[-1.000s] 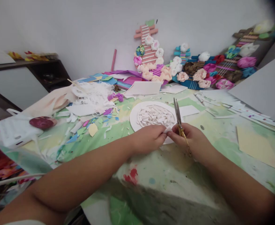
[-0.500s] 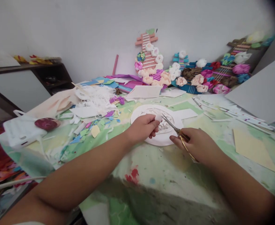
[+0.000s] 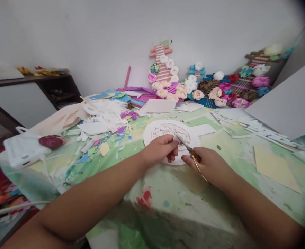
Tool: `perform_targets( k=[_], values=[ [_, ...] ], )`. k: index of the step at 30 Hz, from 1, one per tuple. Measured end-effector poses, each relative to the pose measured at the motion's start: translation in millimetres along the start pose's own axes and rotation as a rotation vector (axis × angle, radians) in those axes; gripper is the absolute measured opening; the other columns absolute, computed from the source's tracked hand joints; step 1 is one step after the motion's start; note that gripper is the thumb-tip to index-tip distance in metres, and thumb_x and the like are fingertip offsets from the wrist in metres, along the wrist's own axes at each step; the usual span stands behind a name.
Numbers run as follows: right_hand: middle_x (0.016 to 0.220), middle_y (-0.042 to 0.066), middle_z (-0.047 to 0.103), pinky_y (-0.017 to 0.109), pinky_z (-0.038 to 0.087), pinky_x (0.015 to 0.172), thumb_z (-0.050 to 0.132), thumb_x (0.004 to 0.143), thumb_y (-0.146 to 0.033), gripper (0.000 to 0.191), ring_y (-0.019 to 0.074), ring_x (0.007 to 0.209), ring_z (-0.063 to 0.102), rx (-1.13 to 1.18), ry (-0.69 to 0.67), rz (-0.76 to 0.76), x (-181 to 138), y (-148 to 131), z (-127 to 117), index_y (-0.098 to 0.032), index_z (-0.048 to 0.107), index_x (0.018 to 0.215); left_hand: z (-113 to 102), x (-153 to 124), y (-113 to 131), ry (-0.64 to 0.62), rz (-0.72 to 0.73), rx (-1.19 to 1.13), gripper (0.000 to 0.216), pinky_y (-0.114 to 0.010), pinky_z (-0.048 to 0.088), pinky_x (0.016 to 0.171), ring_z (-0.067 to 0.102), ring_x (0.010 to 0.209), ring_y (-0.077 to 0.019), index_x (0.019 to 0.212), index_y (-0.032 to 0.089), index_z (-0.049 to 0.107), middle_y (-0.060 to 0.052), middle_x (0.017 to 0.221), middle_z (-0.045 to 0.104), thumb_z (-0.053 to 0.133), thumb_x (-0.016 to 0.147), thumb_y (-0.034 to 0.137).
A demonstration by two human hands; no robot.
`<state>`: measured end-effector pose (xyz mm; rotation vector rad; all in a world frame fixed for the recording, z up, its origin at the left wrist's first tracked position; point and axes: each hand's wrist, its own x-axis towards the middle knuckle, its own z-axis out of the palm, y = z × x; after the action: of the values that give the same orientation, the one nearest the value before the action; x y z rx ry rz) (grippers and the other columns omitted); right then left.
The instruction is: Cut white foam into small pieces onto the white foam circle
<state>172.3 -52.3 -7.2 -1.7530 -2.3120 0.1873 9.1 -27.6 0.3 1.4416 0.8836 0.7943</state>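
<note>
My left hand (image 3: 160, 149) is closed in a pinch on a small white foam piece (image 3: 176, 138), held over the near side of a round white plate (image 3: 152, 128). The plate carries a heap of small white cut bits (image 3: 165, 129). My right hand (image 3: 209, 166) grips gold-handled scissors (image 3: 187, 148), whose blades point up and left and meet the white piece at my left fingertips. Both hands hover at the plate's front rim, almost touching each other.
The table wears a paint-stained green cloth (image 3: 227, 152). Coloured foam scraps (image 3: 102, 145) and white shreds (image 3: 105, 109) lie at left, a phone (image 3: 22, 148) further left. Foam-flower guitars (image 3: 168, 76) line the wall. A yellow sheet (image 3: 274, 167) lies at right, white strips (image 3: 266, 136) behind it.
A second ago the scissors pointed upright by the plate's near edge; they have tilted left to the white piece. Both hands moved over the plate and the view shifted slightly down.
</note>
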Motion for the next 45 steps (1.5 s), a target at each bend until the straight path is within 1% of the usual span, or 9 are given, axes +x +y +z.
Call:
perform_targets(
  k=[10, 15, 19, 24, 31, 34, 37, 41, 45],
  values=[
    [0.052, 0.001, 0.047, 0.021, 0.021, 0.044, 0.032, 0.072, -0.051, 0.038, 0.0099, 0.046, 0.038, 0.036, -0.010, 0.034, -2, -7, 1, -0.018, 0.039, 0.055, 5, -1, 2, 0.016, -0.012, 0.026, 0.016, -0.018, 0.035, 0.040, 0.044, 0.039, -0.0052, 0.062, 0.016, 0.041, 0.004, 0.049, 0.044, 0.035, 0.073, 0.025],
    [0.050, 0.001, 0.047, 0.021, 0.020, 0.043, 0.030, 0.072, -0.052, 0.040, 0.0102, 0.044, 0.036, 0.007, -0.042, 0.110, -4, -13, -1, -0.019, 0.040, 0.052, 7, -1, 2, 0.041, -0.006, 0.042, 0.019, -0.018, 0.035, 0.039, 0.044, 0.038, -0.0055, 0.061, 0.015, 0.040, 0.005, 0.045, 0.042, 0.034, 0.073, 0.028],
    [0.048, 0.002, 0.047, 0.021, 0.020, 0.042, 0.026, 0.072, -0.055, 0.044, 0.0107, 0.043, 0.036, -0.022, -0.070, 0.140, -5, -14, -4, -0.019, 0.041, 0.050, 6, 2, -3, 0.016, -0.058, -0.030, 0.019, -0.021, 0.039, 0.039, 0.046, 0.036, -0.0070, 0.066, 0.016, 0.041, 0.004, 0.046, 0.045, 0.032, 0.075, 0.030],
    [0.048, 0.002, 0.050, 0.021, 0.021, 0.042, 0.025, 0.071, -0.056, 0.048, 0.0110, 0.044, 0.039, -0.002, -0.113, 0.152, -3, -10, -5, -0.018, 0.042, 0.048, 7, 5, -5, -0.019, -0.129, -0.134, 0.018, -0.023, 0.042, 0.041, 0.049, 0.038, -0.0086, 0.068, 0.015, 0.041, 0.003, 0.046, 0.047, 0.035, 0.074, 0.031],
    [0.050, 0.003, 0.051, 0.020, 0.024, 0.043, 0.030, 0.069, -0.057, 0.046, 0.0113, 0.047, 0.042, 0.100, -0.165, 0.134, -1, -5, -4, -0.017, 0.045, 0.050, 9, 3, -4, -0.020, -0.135, -0.235, 0.018, -0.021, 0.039, 0.039, 0.046, 0.036, -0.0076, 0.067, 0.015, 0.041, 0.004, 0.044, 0.046, 0.037, 0.074, 0.031],
    [0.048, 0.001, 0.049, 0.020, 0.024, 0.043, 0.030, 0.068, -0.058, 0.047, 0.0109, 0.046, 0.041, 0.118, -0.168, 0.144, 1, -4, -4, -0.018, 0.044, 0.049, 9, 4, -6, -0.023, -0.131, -0.265, 0.018, -0.021, 0.039, 0.039, 0.045, 0.036, -0.0075, 0.068, 0.015, 0.041, 0.003, 0.044, 0.046, 0.038, 0.073, 0.032],
    [0.048, 0.001, 0.047, 0.020, 0.024, 0.043, 0.031, 0.068, -0.058, 0.046, 0.0104, 0.046, 0.040, 0.122, -0.156, 0.137, 0, -4, -4, -0.018, 0.043, 0.049, 9, 5, -8, -0.023, -0.123, -0.272, 0.020, -0.020, 0.036, 0.037, 0.043, 0.034, -0.0069, 0.068, 0.015, 0.041, 0.004, 0.043, 0.045, 0.038, 0.073, 0.034],
    [0.049, 0.001, 0.048, 0.020, 0.023, 0.043, 0.034, 0.067, -0.058, 0.044, 0.0097, 0.045, 0.039, 0.115, -0.102, 0.135, -3, -7, -3, -0.017, 0.043, 0.051, 9, 3, -9, -0.037, -0.108, -0.247, 0.019, -0.018, 0.031, 0.033, 0.040, 0.031, -0.0061, 0.066, 0.015, 0.041, 0.005, 0.040, 0.042, 0.038, 0.072, 0.033],
    [0.048, 0.000, 0.046, 0.020, 0.022, 0.042, 0.033, 0.066, -0.058, 0.045, 0.0094, 0.045, 0.038, 0.106, -0.100, 0.155, -3, -8, -3, -0.017, 0.042, 0.050, 10, 3, -10, -0.037, -0.102, -0.215, 0.018, -0.017, 0.029, 0.033, 0.038, 0.031, -0.0054, 0.065, 0.015, 0.042, 0.006, 0.039, 0.040, 0.038, 0.072, 0.032]
  ],
)
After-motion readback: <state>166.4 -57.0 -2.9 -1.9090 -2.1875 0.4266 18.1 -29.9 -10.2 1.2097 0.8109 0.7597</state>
